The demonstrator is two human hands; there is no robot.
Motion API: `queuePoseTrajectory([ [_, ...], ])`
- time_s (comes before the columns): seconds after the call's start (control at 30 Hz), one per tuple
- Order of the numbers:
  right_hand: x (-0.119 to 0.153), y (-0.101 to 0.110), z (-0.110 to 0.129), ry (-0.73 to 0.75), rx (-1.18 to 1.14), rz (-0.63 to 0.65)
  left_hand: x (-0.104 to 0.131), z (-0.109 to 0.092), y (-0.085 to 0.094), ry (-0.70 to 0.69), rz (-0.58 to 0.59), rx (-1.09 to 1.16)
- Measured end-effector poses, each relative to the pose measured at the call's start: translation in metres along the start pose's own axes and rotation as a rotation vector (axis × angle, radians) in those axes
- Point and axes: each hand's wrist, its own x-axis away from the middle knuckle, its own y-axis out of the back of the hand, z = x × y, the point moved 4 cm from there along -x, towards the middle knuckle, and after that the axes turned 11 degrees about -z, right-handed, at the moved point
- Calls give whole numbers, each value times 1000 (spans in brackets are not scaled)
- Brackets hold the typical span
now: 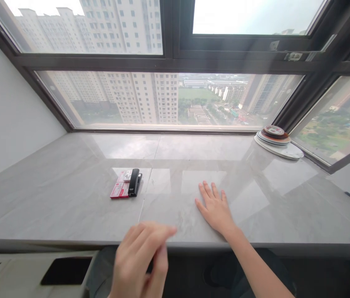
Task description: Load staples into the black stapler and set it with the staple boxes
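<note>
My right hand [215, 210] lies flat on the grey marble-patterned countertop [181, 215], its fingers spread and nothing under them that shows. In front of the counter's near edge, close to the camera, my left hand [140, 256] is raised with its fingers curled in and the index fingertip poking out to the right; I see no object in it. A black stapler [135, 182] rests left of the middle of the counter, beyond my left hand. Small red-and-white boxes [120, 189] sit against its left side, with a small whitish item [127, 176] on top of them. Neither hand touches these.
A stack of round plates or discs [279, 145] stands in the far right corner by the window. Dark window frames [169, 64] border the counter's back. Below its front edge, at lower left, is a cream-coloured surface [10, 273] with a black panel [66, 271].
</note>
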Motion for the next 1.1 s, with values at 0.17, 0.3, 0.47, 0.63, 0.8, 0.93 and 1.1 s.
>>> queuePoseTrajectory([
  [0.17,5,4,16,-63,50,-52,-11,74,-109,205,256,-274],
  [0.3,8,8,21,-29,59,-29,-1,102,-143,228,304,-446],
  [0.47,7,8,20,-21,62,-18,5,103,-140,211,300,-473],
  [0.63,7,9,22,-31,54,-1,2,99,-138,222,300,-463],
  [0.8,6,13,23,-40,34,1,2,97,-137,231,286,-456],
  [0.93,6,14,22,-53,10,-8,1,97,-137,237,289,-453],
  [1.1,6,15,22,-51,15,-9,2,99,-137,230,292,-457],
])
